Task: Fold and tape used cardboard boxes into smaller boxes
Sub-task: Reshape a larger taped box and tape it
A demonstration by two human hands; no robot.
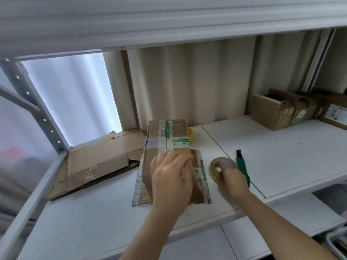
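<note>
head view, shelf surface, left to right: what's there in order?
flattened cardboard → taped box under the left hand → tape roll gripped by the right hand → green utility knife → open cardboard boxes at the far right.

Bare shelf (281, 147) lies open right of the knife (243, 167); flattened cardboard (97, 160) crowds the left.

One head-worn wide-angle camera looks forward and down, close over the white shelf board (262, 151). The rear beige curtain (187, 81) faces it.
</note>
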